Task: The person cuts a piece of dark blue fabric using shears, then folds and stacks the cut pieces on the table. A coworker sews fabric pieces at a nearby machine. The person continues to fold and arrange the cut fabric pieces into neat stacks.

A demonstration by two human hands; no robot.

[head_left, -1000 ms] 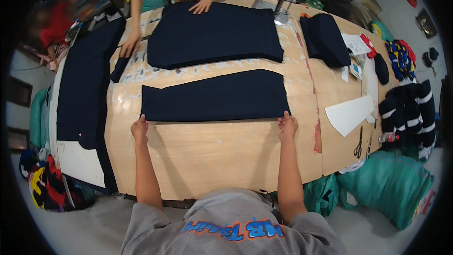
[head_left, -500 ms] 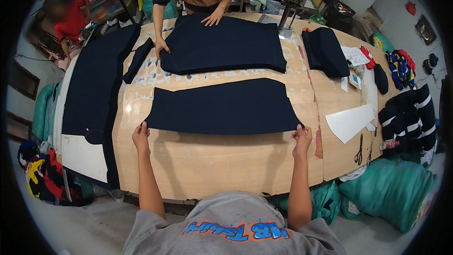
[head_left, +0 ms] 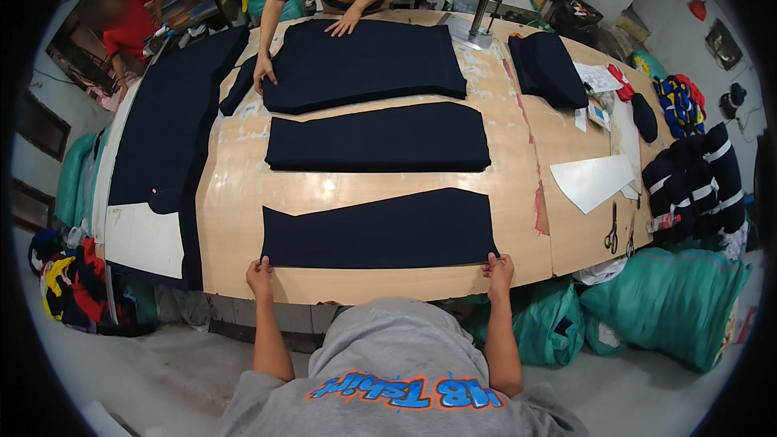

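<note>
A dark navy cut fabric panel point(head_left: 376, 231) stretches across the near part of the table, its two near corners pinched by my left hand point(head_left: 261, 279) and my right hand point(head_left: 499, 275). Beyond it lies a neat stack of cut panels point(head_left: 376, 139) of similar shape and colour. Farther off is a larger navy fabric stack point(head_left: 364, 65); a co-worker's hands point(head_left: 265, 73) rest at its left corner and on its top. A narrow navy strip stack point(head_left: 240, 85) sits left of that.
Long navy fabric layers point(head_left: 166, 129) cover the table's left side. To the right are a folded navy pile point(head_left: 546, 71), a white paper pattern point(head_left: 593, 182) and scissors point(head_left: 612, 231). A cutting machine point(head_left: 481, 8) stands at the far edge. Green sacks point(head_left: 664, 299) lie by the near right edge.
My hands have drawn the fabric panel toward me, nearer the table's front edge. The panel stack beyond it has come into view. The co-worker's hands stay on the larger stack.
</note>
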